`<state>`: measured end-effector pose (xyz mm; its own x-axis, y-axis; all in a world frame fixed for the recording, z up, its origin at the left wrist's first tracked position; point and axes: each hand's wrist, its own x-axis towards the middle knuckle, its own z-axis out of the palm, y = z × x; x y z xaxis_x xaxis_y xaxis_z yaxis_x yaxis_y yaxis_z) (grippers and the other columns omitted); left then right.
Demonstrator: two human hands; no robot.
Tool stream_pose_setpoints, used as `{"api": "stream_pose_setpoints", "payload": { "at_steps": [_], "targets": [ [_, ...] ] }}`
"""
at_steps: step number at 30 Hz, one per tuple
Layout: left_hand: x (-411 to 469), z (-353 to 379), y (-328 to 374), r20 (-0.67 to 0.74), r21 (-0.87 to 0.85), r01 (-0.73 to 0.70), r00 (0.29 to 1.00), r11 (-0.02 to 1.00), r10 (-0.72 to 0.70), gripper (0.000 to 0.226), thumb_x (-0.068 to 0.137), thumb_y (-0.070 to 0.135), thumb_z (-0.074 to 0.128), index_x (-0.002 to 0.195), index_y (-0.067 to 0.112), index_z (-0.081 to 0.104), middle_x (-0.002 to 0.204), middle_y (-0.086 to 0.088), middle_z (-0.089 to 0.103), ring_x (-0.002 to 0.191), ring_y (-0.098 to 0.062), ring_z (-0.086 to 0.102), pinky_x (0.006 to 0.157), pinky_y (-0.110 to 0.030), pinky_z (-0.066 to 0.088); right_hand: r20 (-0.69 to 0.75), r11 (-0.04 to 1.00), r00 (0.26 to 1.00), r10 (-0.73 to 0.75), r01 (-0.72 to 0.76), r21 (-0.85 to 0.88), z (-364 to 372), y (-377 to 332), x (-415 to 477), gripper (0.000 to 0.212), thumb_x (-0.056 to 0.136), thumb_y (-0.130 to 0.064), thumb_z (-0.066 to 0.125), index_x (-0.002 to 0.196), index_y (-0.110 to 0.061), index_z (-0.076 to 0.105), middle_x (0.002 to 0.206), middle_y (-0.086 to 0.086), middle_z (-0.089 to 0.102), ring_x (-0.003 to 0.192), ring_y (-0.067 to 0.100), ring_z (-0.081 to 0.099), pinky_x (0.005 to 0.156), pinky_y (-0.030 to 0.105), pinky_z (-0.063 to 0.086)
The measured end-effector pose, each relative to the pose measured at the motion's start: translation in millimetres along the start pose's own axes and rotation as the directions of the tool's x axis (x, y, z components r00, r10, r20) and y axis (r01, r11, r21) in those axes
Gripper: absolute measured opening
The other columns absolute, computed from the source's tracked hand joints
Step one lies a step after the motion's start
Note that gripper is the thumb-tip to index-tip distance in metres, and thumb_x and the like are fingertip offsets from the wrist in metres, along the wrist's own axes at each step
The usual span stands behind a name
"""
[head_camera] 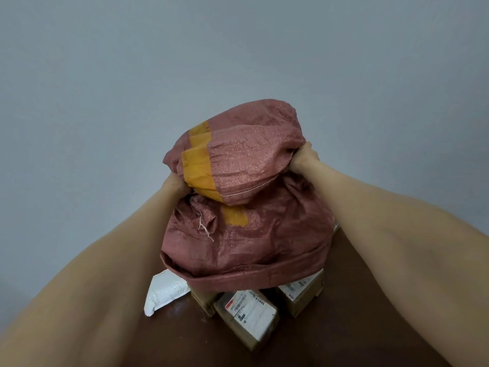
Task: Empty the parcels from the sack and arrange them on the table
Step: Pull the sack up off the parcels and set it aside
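A big red sack (251, 234) fills the middle of the frame, turned upside down with its open mouth at the bottom. The left hand (174, 185) grabs a bunch of the cloth at the left side of the sack, near the top. The right hand (304, 158) grabs another bunch at the right side, a bit higher up. Both hands are closed tight on the cloth, and the folds hide most of the fingers. A yellow stripe (198, 168) runs down the sack, and a white thread (205, 229) hangs loose from it. Under the sack's mouth, low in the frame, parcels lie on the dark brown table (357, 327). A white soft parcel (165, 292) sticks out at the lower left, with its far end under the sack. A brown box (248, 313) with a white label lies tilted in the lower middle. A second brown box (301, 292) with a label sits just beside it on the right, partly under the sack's rim. A smaller brown box (203, 300) peeks out between the white parcel and the middle box. The sack hides whatever else is under it. The two bare arms cover the lower corners of the frame and much of the table. A plain grey wall (132, 75) fills the top half.
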<state>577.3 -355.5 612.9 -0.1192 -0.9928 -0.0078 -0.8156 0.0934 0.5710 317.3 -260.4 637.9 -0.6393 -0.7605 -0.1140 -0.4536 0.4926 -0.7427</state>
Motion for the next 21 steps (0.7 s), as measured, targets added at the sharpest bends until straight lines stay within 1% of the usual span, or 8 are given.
{"api": "stream_pose_setpoints", "payload": {
  "at_steps": [2, 3, 5, 7, 12, 14, 17, 21],
  "targets": [
    [-0.2, 6.5, 0.6, 0.067, -0.044, 0.083, 0.995, 0.996, -0.080, 0.047, 0.093, 0.002, 0.053, 0.138, -0.003, 0.040, 0.141, -0.022, 0.045, 0.128, -0.036, 0.045, 0.103, -0.040, 0.038, 0.058, 0.992, 0.998, -0.002, 0.010, -0.123, 15.7, 7.2, 14.8, 0.102, 0.047, -0.030, 0.074, 0.139, -0.015, 0.032, 0.131, 0.010, 0.049, 0.118, 0.038, 0.052, 0.097, 0.044, 0.047],
    [-2.9, 10.4, 2.3, 0.111, -0.022, 0.077, 0.991, 0.997, -0.074, 0.044, 0.094, 0.002, 0.052, 0.136, -0.003, 0.042, 0.139, -0.023, 0.046, 0.126, -0.037, 0.047, 0.101, -0.043, 0.040, 0.074, 0.983, 0.997, -0.006, 0.020, -0.184, 21.7, 10.3, 18.4, 0.102, 0.044, -0.025, 0.073, 0.138, -0.014, 0.034, 0.128, 0.011, 0.052, 0.114, 0.037, 0.055, 0.093, 0.043, 0.050],
    [-7.6, 18.0, 0.5, 0.183, 0.009, 0.033, 0.983, 0.999, -0.034, 0.040, 0.094, 0.004, 0.052, 0.134, -0.002, 0.045, 0.137, -0.022, 0.047, 0.124, -0.037, 0.047, 0.100, -0.046, 0.041, 0.113, 0.952, 0.993, -0.039, 0.071, -0.298, 20.7, 11.1, 6.5, 0.083, 0.054, -0.018, 0.074, 0.132, -0.012, 0.047, 0.121, 0.011, 0.059, 0.107, 0.033, 0.061, 0.081, 0.034, 0.051],
    [-5.8, 22.6, -4.9, 0.164, 0.033, 0.025, 0.986, 0.999, -0.030, 0.042, 0.094, 0.004, 0.052, 0.135, -0.003, 0.043, 0.139, -0.023, 0.044, 0.127, -0.038, 0.044, 0.104, -0.047, 0.038, 0.131, 0.929, 0.990, -0.045, 0.090, -0.358, 15.9, 12.0, -1.5, 0.056, 0.065, -0.017, 0.073, 0.120, -0.016, 0.060, 0.113, 0.009, 0.063, 0.101, 0.028, 0.064, 0.075, 0.031, 0.050],
    [21.7, 22.7, -27.5, 0.154, 0.111, 0.023, 0.987, 0.994, -0.040, 0.047, 0.092, 0.003, 0.054, 0.137, -0.004, 0.042, 0.143, -0.021, 0.042, 0.132, -0.036, 0.040, 0.111, -0.040, 0.031, 0.095, 0.946, 0.995, -0.011, 0.041, -0.323, 13.1, 12.6, -4.0, 0.044, 0.071, -0.019, 0.067, 0.115, -0.020, 0.061, 0.116, 0.006, 0.063, 0.103, 0.029, 0.064, 0.087, 0.043, 0.053],
    [19.0, 20.2, -27.9, 0.135, 0.188, -0.030, 0.991, 0.982, 0.004, 0.051, 0.093, 0.009, 0.055, 0.141, 0.001, 0.040, 0.148, -0.020, 0.036, 0.137, -0.034, 0.033, 0.113, -0.038, 0.025, 0.075, 0.927, 0.997, -0.036, 0.061, -0.369, 13.7, 11.6, 0.1, 0.039, 0.079, -0.017, 0.062, 0.118, -0.020, 0.060, 0.121, 0.006, 0.060, 0.109, 0.029, 0.061, 0.088, 0.036, 0.051],
    [11.2, 16.7, -22.8, 0.089, 0.189, -0.041, 0.996, 0.981, 0.024, 0.051, 0.093, 0.012, 0.056, 0.141, 0.004, 0.042, 0.146, -0.019, 0.039, 0.134, -0.034, 0.037, 0.110, -0.039, 0.029, -0.012, 0.911, 0.998, -0.068, 0.057, -0.408, 12.3, 10.1, 7.2, 0.035, 0.089, -0.022, 0.053, 0.124, -0.023, 0.057, 0.126, 0.003, 0.058, 0.116, 0.026, 0.057, 0.079, 0.030, 0.043],
    [14.8, 8.0, -15.5, -0.008, 0.120, 0.027, 1.000, 0.992, -0.026, 0.042, 0.094, 0.018, 0.052, 0.134, 0.005, 0.047, 0.136, -0.019, 0.050, 0.123, -0.037, 0.048, 0.099, -0.040, 0.040, -0.164, 0.980, 0.984, -0.069, 0.035, -0.198, 4.0, 3.8, 14.9, 0.037, 0.093, -0.029, 0.044, 0.126, -0.019, 0.056, 0.130, 0.010, 0.056, 0.118, 0.032, 0.055, 0.082, 0.033, 0.042]
  ]
}}
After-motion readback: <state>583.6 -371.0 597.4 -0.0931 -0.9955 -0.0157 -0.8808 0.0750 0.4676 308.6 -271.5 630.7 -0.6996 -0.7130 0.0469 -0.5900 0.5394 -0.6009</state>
